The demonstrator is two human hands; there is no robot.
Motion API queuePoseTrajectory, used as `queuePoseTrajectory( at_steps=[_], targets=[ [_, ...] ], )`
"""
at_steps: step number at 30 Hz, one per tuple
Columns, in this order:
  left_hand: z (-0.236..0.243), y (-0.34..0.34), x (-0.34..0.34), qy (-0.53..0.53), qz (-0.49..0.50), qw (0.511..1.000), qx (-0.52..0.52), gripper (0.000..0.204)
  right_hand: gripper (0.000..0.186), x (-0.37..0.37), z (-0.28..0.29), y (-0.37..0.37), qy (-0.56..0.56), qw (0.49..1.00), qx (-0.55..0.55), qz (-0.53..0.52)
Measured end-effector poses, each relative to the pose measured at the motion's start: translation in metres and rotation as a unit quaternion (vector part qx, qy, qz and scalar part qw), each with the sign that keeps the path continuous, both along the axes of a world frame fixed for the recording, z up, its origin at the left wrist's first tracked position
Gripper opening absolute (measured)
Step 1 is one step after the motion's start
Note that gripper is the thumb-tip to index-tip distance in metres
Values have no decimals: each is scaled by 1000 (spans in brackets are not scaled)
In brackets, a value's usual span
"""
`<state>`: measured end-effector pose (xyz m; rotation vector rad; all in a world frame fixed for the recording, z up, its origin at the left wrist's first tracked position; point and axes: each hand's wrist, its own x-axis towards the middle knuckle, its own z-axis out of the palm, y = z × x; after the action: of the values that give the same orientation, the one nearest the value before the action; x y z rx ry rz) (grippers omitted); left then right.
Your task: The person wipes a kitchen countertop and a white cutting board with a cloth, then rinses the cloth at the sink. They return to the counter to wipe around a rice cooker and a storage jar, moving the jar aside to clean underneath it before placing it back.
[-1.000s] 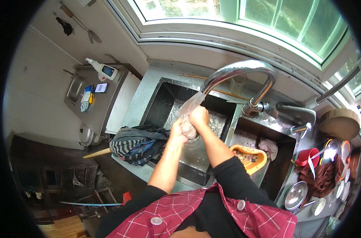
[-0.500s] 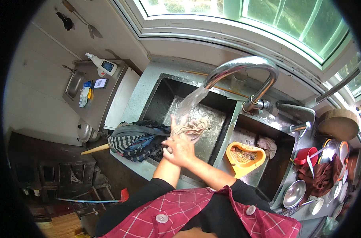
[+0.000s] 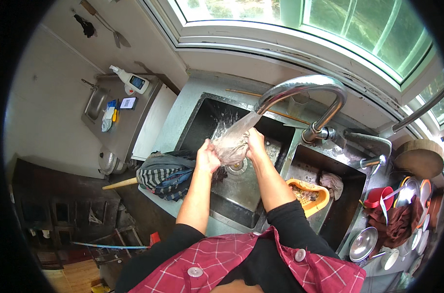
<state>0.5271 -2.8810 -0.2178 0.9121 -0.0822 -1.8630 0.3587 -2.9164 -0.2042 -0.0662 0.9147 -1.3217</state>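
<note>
Beige cloth: spans the gap between both hands above the large basin, likely spread so that water strikes its full width.
Left hand: gripping the cloth's left end.
Right hand: gripping the cloth's right end, probably to steady it against the flow.
Arched faucet: spout aimed over the large basin; stream falls onto the cloth.
Striped fabric bundle: rests across the large basin's left rim, apparently clear of the stream.
Yellow basket: stands in the small basin holding scraps, presumably for draining.
Crumpled cloth: lies beside the basket, out of the flow.
Quantities: basins at this counter, two; pale cloths, two; baskets, one; fabric bundles, one.
</note>
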Motion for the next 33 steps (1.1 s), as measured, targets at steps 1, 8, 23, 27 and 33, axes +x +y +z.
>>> queuePoseTrajectory(
  at_steps=[1,8,23,27,33],
  targets=[
    [-5,11,-2,-57,12,995,80,60,17,-2,-2,6,-52,999,13,-1],
    [-44,27,-40,302,-14,950,-75,91,34,50,41,108,511,759,-367,168],
    [-55,5,-48,-47,24,996,-77,22,20,34,29,49,615,757,-172,135],
    [-73,25,-28,165,41,985,10,27,31,47,19,50,651,714,-92,240],
    [25,17,-64,44,-20,999,15,41,41,-37,13,18,641,747,-47,171]
  ],
)
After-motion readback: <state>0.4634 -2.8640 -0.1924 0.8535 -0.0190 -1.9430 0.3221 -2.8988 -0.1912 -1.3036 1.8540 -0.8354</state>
